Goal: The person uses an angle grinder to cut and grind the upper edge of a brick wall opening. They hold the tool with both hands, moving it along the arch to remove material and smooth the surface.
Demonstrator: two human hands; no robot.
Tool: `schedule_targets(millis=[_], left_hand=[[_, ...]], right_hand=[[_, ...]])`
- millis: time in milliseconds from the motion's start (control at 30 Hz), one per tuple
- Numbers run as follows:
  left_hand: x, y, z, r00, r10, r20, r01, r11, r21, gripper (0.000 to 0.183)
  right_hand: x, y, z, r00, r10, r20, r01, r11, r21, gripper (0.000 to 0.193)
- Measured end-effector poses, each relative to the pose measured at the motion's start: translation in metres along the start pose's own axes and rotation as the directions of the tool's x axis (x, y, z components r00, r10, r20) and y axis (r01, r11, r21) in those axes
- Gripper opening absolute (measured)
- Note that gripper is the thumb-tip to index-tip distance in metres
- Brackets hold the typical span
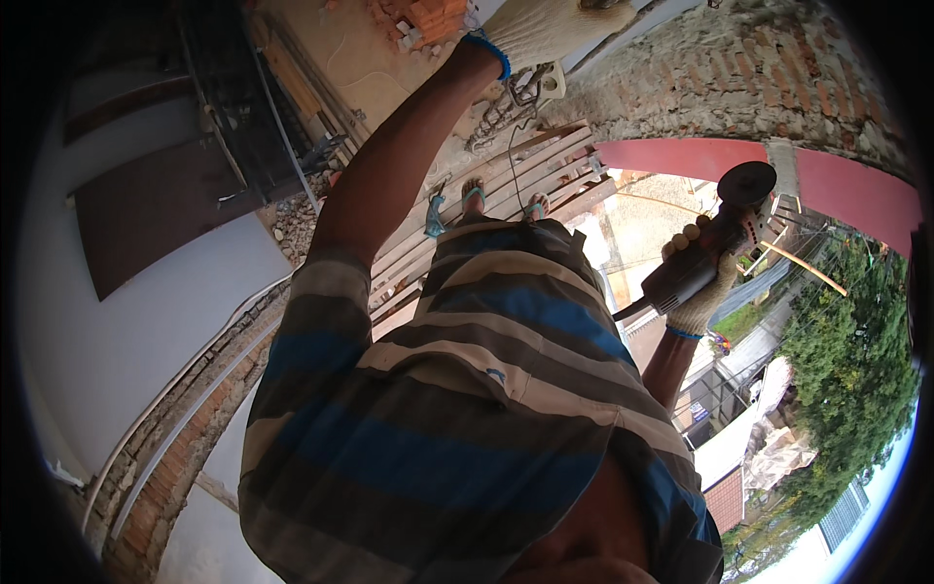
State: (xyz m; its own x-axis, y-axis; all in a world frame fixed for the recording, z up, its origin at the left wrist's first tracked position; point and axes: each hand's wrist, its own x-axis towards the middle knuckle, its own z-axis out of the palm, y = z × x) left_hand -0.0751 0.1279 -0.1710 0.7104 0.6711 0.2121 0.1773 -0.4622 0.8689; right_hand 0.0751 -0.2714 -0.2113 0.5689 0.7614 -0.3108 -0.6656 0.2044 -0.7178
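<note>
My right hand [702,292], in a pale knitted glove with a blue cuff, is wrapped round the body of an angle grinder [684,265]. The grinder points upward in the view, its dark round disc [747,183] at the top and its cord leaving the lower end. My left hand [545,34] wears a matching glove and reaches out to the top edge of the view, near the rough brick wall [700,83]. Its fingers are cut off by the frame, beside something dark, so their hold cannot be told.
I stand in sandals on a wooden slat platform [506,180]. A blue tool [435,216] lies by my feet. A cable runs to a pale socket block [553,82] near the wall. Broken bricks [428,21] lie beyond; long boards [292,73] lean left. Trees [846,321] show at right.
</note>
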Motion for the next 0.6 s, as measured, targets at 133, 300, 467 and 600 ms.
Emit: schedule_targets(millis=[133,300,467,600], left_hand=[[-0.0014,0.002,-0.0004,1.0,-0.003,0.004,0.003,1.0,-0.029,0.046],[-0.0024,0.0051,-0.0014,0.999,-0.045,0.008,0.045,0.999,-0.005,0.047],[-0.0032,0.007,-0.0022,0.998,-0.056,0.019,0.056,0.997,-0.045,0.047],[-0.0031,0.0063,-0.0002,0.998,-0.055,0.007,0.056,0.997,-0.044,0.045]], right_hand=[[0.001,-0.0004,0.0028,1.0,-0.005,0.01,0.005,1.0,-0.001,0.082],[0.0022,-0.0005,0.0039,0.999,-0.005,0.034,0.005,1.0,-0.013,0.082],[0.0029,-0.0009,0.0037,0.998,-0.002,0.059,0.001,1.0,0.011,0.078],[0.0037,-0.0007,0.0031,0.998,0.001,0.059,-0.004,0.999,0.038,0.076]])
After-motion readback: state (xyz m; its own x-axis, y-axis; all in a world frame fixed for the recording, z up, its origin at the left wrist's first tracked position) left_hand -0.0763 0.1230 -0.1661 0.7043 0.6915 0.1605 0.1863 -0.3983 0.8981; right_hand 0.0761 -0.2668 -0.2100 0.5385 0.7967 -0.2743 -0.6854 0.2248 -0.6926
